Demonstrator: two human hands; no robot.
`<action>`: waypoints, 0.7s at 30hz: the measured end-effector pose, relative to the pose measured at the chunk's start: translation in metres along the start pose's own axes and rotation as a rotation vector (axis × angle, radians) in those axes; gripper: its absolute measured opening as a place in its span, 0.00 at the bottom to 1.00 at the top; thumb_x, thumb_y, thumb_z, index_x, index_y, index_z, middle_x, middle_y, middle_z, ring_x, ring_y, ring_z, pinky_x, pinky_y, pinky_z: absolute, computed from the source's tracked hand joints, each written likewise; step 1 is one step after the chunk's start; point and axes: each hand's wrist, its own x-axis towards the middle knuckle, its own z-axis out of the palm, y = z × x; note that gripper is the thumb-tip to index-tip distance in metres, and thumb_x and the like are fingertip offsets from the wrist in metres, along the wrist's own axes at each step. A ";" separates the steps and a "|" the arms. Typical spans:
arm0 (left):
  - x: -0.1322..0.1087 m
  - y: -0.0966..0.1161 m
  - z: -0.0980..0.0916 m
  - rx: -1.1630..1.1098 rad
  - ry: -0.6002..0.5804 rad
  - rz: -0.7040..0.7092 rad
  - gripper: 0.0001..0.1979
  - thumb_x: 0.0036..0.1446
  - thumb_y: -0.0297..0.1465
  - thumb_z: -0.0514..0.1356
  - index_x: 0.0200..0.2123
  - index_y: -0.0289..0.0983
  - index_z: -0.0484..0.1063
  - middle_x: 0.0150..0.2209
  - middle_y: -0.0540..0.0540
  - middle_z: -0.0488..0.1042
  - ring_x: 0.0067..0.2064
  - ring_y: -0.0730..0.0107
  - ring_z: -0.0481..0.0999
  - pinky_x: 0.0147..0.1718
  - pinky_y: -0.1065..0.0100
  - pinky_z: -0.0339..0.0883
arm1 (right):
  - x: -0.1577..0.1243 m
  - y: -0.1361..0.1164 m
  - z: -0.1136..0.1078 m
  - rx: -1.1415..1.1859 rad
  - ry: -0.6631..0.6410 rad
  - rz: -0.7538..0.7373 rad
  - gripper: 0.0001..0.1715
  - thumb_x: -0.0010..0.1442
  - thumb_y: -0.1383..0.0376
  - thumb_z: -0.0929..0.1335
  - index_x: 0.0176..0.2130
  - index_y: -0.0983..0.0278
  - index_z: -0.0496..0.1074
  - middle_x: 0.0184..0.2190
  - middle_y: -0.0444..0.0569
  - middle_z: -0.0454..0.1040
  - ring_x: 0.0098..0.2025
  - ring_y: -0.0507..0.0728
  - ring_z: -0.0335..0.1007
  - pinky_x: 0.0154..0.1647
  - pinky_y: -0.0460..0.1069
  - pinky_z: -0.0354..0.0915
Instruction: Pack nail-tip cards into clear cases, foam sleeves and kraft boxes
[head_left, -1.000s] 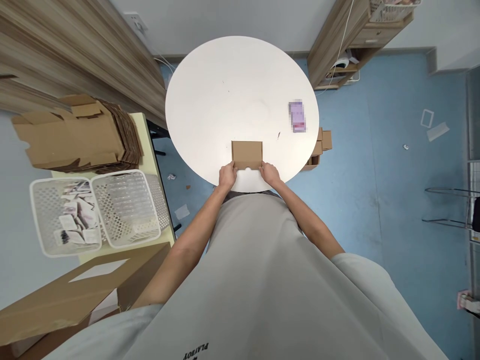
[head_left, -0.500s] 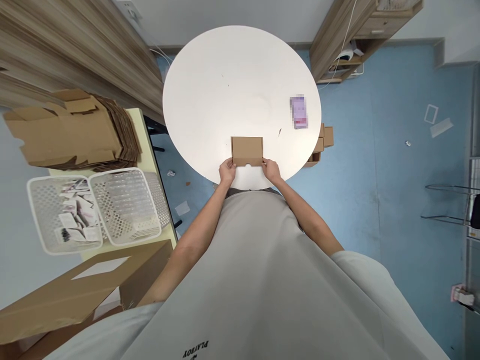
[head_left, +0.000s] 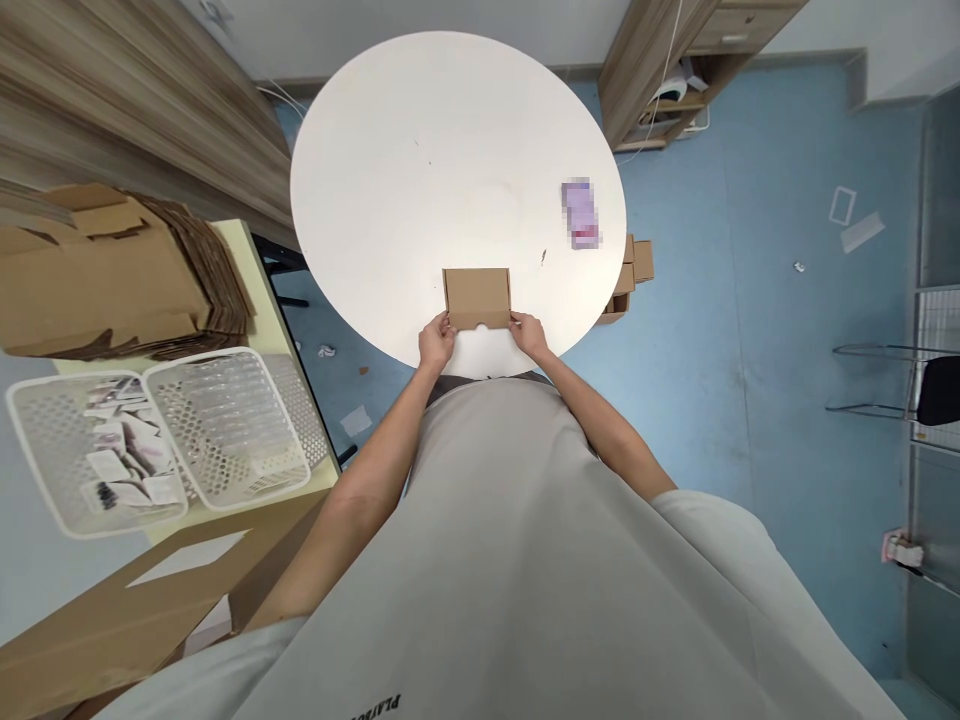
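A small brown cardboard box (head_left: pixel 478 297) lies at the near edge of the round white table (head_left: pixel 390 170). Its top looks closed, with a small notch in the front edge. My left hand (head_left: pixel 437 341) grips the box's near left corner between thumb and fingers. At the near right corner, my right hand (head_left: pixel 529 334) pinches the box in the same way. The undersides of the fingertips are hidden. To the right on the table lies a purple, blurred item (head_left: pixel 580 214), apart from both hands.
Left, a side table (head_left: pixel 244 270) bears a stack of flattened cardboard boxes (head_left: pixel 97 280) and two white baskets, one with small packets (head_left: pixel 127 450), one with clear plastic pieces (head_left: pixel 232 425). A large carton (head_left: pixel 172 570) stands nearer. Small brown boxes (head_left: pixel 634 262) are beyond the table's right edge.
The view has shifted, so the table and surroundings appear farther left and turned a little. Both hands keep their hold on the cardboard box, which looks much the same.
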 end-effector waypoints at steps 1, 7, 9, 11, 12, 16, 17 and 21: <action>0.000 0.002 -0.001 0.037 -0.016 0.017 0.31 0.64 0.22 0.61 0.70 0.31 0.75 0.62 0.33 0.83 0.61 0.52 0.85 0.68 0.54 0.73 | 0.000 0.000 0.001 -0.008 0.005 0.006 0.25 0.72 0.69 0.60 0.56 0.60 0.82 0.53 0.51 0.86 0.49 0.65 0.81 0.57 0.57 0.74; 0.000 0.011 -0.009 0.149 -0.046 0.047 0.33 0.64 0.22 0.61 0.72 0.35 0.74 0.65 0.36 0.82 0.57 0.53 0.86 0.65 0.55 0.74 | 0.003 0.004 0.000 0.003 0.041 0.067 0.27 0.73 0.65 0.63 0.66 0.62 0.76 0.58 0.56 0.84 0.53 0.66 0.80 0.61 0.60 0.74; 0.001 0.014 -0.011 0.158 -0.056 0.054 0.33 0.64 0.23 0.60 0.72 0.36 0.74 0.64 0.37 0.82 0.59 0.53 0.85 0.65 0.55 0.74 | 0.006 0.006 0.000 0.012 0.020 0.031 0.30 0.72 0.65 0.62 0.68 0.63 0.74 0.58 0.57 0.83 0.53 0.65 0.80 0.62 0.60 0.74; 0.003 0.019 -0.012 0.158 -0.067 0.063 0.32 0.65 0.24 0.60 0.71 0.36 0.75 0.62 0.38 0.84 0.60 0.52 0.85 0.65 0.55 0.73 | 0.010 0.008 0.001 0.010 0.011 0.008 0.31 0.71 0.65 0.63 0.68 0.63 0.75 0.57 0.57 0.82 0.52 0.65 0.80 0.63 0.60 0.74; 0.003 0.021 -0.013 0.155 -0.069 0.064 0.31 0.65 0.24 0.60 0.70 0.36 0.76 0.61 0.39 0.84 0.60 0.52 0.85 0.65 0.55 0.74 | 0.011 0.008 0.001 0.010 0.016 0.005 0.30 0.71 0.64 0.63 0.67 0.63 0.76 0.57 0.58 0.82 0.51 0.65 0.80 0.63 0.60 0.74; 0.002 0.029 -0.021 0.119 -0.040 0.070 0.26 0.65 0.26 0.63 0.65 0.37 0.81 0.59 0.41 0.86 0.59 0.51 0.86 0.65 0.54 0.75 | 0.009 0.008 -0.005 0.066 0.060 -0.028 0.23 0.72 0.62 0.66 0.59 0.64 0.82 0.60 0.60 0.81 0.57 0.66 0.80 0.68 0.62 0.72; 0.000 0.031 -0.024 0.099 -0.031 0.083 0.24 0.66 0.28 0.63 0.64 0.36 0.82 0.59 0.40 0.86 0.59 0.51 0.86 0.65 0.54 0.75 | 0.007 0.007 -0.009 0.098 0.070 -0.052 0.22 0.73 0.60 0.66 0.58 0.63 0.83 0.62 0.59 0.81 0.60 0.66 0.79 0.70 0.62 0.71; -0.012 0.036 -0.039 0.007 0.018 0.154 0.20 0.72 0.38 0.64 0.58 0.34 0.85 0.58 0.38 0.86 0.61 0.52 0.84 0.63 0.57 0.76 | -0.011 -0.001 -0.029 0.269 0.101 -0.124 0.21 0.76 0.53 0.68 0.53 0.60 0.87 0.65 0.53 0.80 0.69 0.64 0.75 0.73 0.58 0.69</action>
